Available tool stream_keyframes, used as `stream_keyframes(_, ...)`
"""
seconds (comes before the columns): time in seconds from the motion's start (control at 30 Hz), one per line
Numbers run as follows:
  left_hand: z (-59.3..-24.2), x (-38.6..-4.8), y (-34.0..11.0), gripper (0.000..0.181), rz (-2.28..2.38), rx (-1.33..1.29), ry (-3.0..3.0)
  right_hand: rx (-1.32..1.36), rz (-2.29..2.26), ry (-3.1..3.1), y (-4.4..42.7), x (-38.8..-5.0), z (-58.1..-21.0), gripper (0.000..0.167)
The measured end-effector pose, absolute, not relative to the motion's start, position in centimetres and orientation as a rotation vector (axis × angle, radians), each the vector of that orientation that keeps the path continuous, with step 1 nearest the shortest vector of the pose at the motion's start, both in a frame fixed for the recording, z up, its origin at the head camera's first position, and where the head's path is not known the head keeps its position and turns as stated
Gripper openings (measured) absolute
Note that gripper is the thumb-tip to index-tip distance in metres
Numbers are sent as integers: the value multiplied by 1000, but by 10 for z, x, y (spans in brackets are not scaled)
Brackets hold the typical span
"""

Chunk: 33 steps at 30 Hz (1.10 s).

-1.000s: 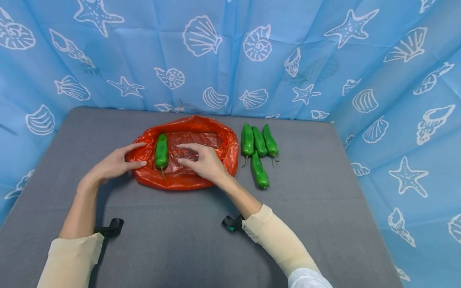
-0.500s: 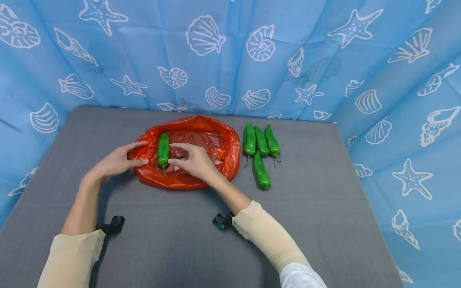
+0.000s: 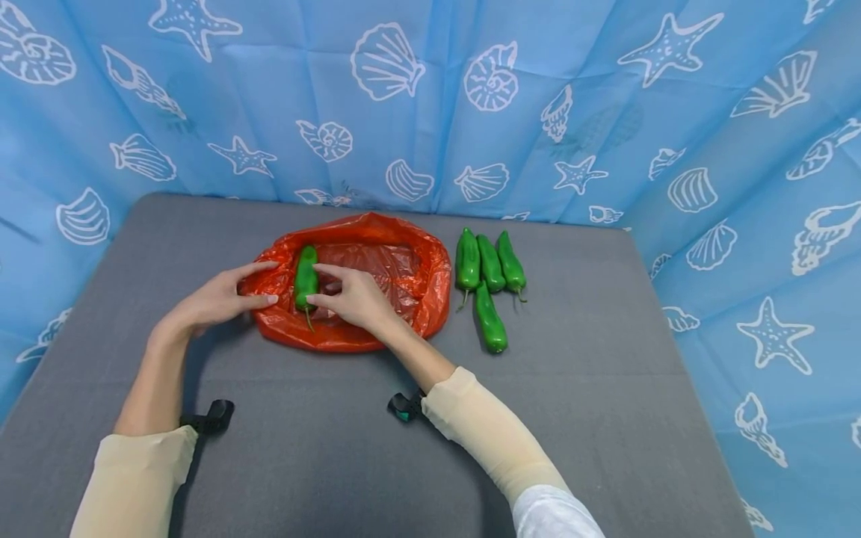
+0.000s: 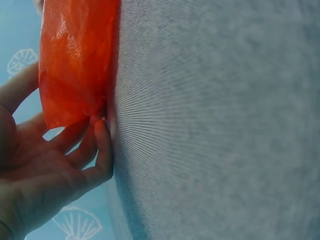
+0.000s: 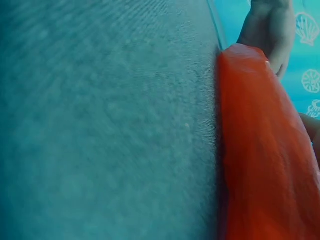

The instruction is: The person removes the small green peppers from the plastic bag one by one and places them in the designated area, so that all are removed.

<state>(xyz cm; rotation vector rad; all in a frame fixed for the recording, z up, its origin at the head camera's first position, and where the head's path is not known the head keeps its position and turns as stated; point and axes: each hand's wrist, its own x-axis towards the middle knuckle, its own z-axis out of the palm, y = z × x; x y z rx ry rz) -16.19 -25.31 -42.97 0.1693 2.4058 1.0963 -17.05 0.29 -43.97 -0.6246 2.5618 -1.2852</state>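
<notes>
A red plastic bag (image 3: 356, 345) with its mouth spread wide lies on the grey cloth. Inside, near its left end, lies one green pepper (image 3: 306, 275), stem toward me. My left hand (image 3: 214, 300) grips the bag's left end, thumb and index finger over the rim; the left wrist view shows its other fingers curled against the outside. My right hand (image 3: 358, 300) reaches over the bag, thumb and index finger spread apart, their tips at the pepper's right side. Its other fingers are hidden. Part of the right hand (image 5: 312, 132) shows behind the bag in the right wrist view.
Several more green peppers (image 3: 489, 263) lie to the right of the bag, one (image 3: 492, 321) below the others. A blue curtain (image 3: 430, 97) with white shells hangs behind the table (image 3: 303, 448) and along its sides.
My right hand has moved left from the middle of the bag until its fingertips meet the pepper's right side. My left hand stays at the bag's left end.
</notes>
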Motion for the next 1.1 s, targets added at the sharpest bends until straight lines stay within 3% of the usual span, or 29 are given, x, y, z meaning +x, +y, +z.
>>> stream_keyframes(0.77,-429,-161,-255,82,1154,157,2356,-722,-900,2716,-23,-174,-444,76)
stream_keyframes(1.1,-431,-162,-254,81,1142,153,2360,-678,-924,2707,-23,-174,-445,70)
